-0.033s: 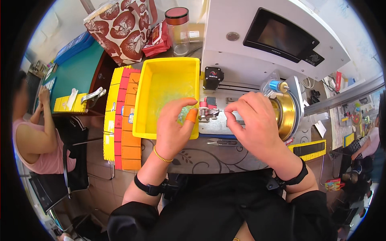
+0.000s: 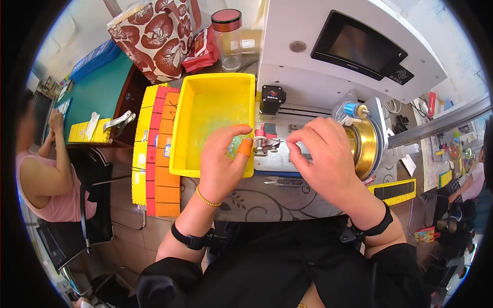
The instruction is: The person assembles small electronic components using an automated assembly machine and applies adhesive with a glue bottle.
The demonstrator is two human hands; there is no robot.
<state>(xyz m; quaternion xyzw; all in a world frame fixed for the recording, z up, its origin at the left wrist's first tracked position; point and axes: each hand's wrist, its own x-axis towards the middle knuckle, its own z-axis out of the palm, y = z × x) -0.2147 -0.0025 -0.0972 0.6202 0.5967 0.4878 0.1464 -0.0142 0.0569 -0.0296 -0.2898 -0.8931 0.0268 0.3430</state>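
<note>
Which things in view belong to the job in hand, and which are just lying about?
Likely part of the job:
small metal fixture, between left hand and right hand
white machine behind it
yellow tray at the left hand
gold wheel beside the right hand

Seemingly just lying about:
patterned bag
red packet
lidded clear jar

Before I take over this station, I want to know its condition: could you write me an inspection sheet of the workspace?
Surface: patterned table, partly covered by a white machine.
Job's things: metal clamp on the machine; yellow bin left of it; gold wheel on the right.
Clutter: snips on the table; bottle, red packet and patterned bag behind the bin.
Left hand: fingertips beside the clamp; whether it holds anything is unclear.
Right hand: thumb and forefinger near the clamp; grip unclear.
Cables: coiled white cable beyond the wheel.
Surroundings: co-worker in pink at left; another person at far right.
</note>
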